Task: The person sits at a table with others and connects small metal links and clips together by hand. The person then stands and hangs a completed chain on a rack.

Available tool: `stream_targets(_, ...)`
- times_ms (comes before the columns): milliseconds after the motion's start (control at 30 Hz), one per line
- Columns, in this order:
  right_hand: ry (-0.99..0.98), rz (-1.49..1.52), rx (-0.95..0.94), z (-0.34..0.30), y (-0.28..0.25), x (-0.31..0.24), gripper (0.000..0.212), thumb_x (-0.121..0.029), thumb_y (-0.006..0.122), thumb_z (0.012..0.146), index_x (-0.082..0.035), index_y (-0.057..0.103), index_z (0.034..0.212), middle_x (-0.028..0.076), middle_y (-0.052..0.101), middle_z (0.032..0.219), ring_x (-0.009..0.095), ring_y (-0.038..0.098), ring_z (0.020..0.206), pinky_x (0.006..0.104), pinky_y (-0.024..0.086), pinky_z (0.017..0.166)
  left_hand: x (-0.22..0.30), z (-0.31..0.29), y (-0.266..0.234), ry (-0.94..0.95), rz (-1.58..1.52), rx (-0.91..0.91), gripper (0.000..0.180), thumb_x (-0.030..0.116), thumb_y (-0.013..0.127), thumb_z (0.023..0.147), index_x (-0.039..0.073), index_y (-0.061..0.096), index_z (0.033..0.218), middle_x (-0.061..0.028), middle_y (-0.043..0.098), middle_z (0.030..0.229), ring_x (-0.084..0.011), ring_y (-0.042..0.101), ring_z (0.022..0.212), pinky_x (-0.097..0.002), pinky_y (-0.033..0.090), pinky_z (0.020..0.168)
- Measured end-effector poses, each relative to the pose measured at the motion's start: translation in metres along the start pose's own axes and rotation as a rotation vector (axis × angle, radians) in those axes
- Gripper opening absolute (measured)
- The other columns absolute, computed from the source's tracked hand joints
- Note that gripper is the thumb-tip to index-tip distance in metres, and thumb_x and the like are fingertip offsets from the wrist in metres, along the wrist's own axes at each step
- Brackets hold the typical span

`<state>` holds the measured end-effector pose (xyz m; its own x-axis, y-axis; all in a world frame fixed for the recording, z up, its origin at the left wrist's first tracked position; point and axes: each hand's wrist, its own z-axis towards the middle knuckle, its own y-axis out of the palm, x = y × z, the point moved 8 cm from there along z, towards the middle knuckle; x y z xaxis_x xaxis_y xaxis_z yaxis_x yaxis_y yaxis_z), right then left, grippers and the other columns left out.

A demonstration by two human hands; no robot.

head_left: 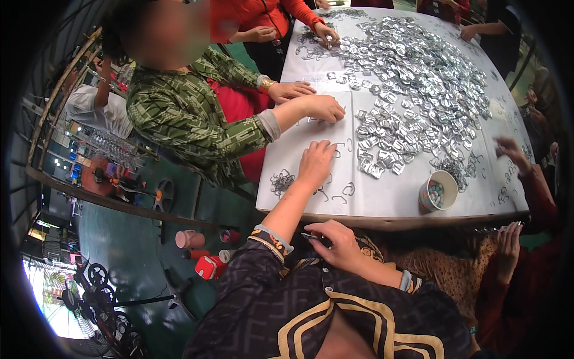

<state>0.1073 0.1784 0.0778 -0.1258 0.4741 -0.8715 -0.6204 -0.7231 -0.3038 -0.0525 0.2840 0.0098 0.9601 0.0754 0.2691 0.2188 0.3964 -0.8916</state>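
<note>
My left hand (317, 163) reaches onto the white-covered table (373, 200), fingers stretched out and slightly apart, with small bent wire pieces (344, 192) lying around it. Nothing shows in that hand, though its fingertips are partly hidden. Close to my body, below the table edge, my right hand (339, 242) is closed on a small metal buckle (310, 236), only part of which shows between thumb and fingers. A large heap of silvery metal buckles (412, 84) covers the table's middle. A clump of wire pieces (281, 182) rests at the near left corner.
A paper cup (439, 190) holding small coloured pieces stands near the table's front edge. On my left, a person in a green patterned shirt (185, 119) works with both hands on the table. Other people line the far and right sides. Cups and a red container (209, 267) are on the floor.
</note>
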Motion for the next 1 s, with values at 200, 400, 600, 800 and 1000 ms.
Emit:
stream_targets(200,-0.035,0.001,0.028,-0.001,-0.003,-0.002,0.033,0.001,0.071,0.074,-0.004,0.066,0.107,0.012,0.067,0.086,0.026,0.065,0.077,0.0351,0.053,0.067,0.017,0.018,0.008,0.07,0.08,-0.03,0.039,0.002,0.053,0.081,0.007,0.064,0.117,-0.0095,0.056,0.119,-0.0292,0.05,0.11,-0.0418,0.044,0.09)
stream_targets(400,-0.02,0.028,0.012,0.001,-0.002,-0.003,0.033,0.002,0.072,0.074,-0.004,0.067,0.107,0.011,0.067,0.084,0.025,0.066,0.078,0.0344,0.053,0.068,0.012,0.011,0.018,0.05,0.065,-0.078,0.032,0.001,0.054,0.08,0.004,0.066,0.11,-0.0088,0.059,0.11,-0.0268,0.053,0.105,-0.0397,0.045,0.089)
stream_targets(600,0.009,0.033,0.01,0.002,-0.003,-0.004,0.033,0.003,0.072,0.074,-0.003,0.067,0.106,0.011,0.067,0.083,0.024,0.065,0.076,0.034,0.053,0.067,0.018,0.008,0.013,0.117,0.057,0.011,0.006,0.007,0.063,0.077,0.003,0.067,0.08,-0.0071,0.062,0.084,-0.026,0.058,0.086,-0.0369,0.05,0.077)
stream_targets(800,0.0,0.031,0.01,0.001,-0.002,-0.007,0.029,0.002,0.072,0.075,-0.003,0.068,0.103,0.012,0.068,0.088,0.025,0.066,0.077,0.034,0.053,0.065,0.012,0.007,0.006,0.011,0.053,0.06,0.004,0.002,0.06,0.074,0.003,0.063,0.072,-0.0105,0.063,0.078,-0.027,0.061,0.08,-0.0373,0.053,0.072)
stream_targets(1000,-0.054,0.016,0.045,0.001,-0.001,-0.007,0.028,0.001,0.073,0.074,-0.003,0.069,0.101,0.011,0.069,0.088,0.025,0.066,0.077,0.032,0.052,0.067,0.016,0.013,-0.002,-0.07,0.14,-0.061,0.006,0.001,0.058,0.077,0.002,0.062,0.08,-0.0126,0.064,0.08,-0.028,0.063,0.085,-0.0382,0.055,0.074)
